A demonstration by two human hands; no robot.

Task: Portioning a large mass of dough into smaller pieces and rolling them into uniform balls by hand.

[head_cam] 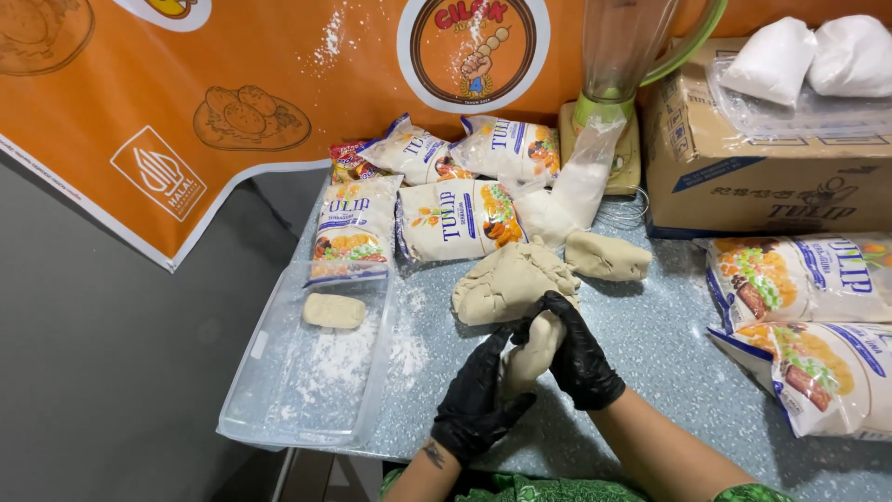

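Squeezing pale beige dough piece point(531, 355) between left hand point(478, 400), right hand point(576, 358)

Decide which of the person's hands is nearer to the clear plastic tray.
Left. The left hand is just right of the clear plastic tray; the right hand lies farther right, across the dough piece.
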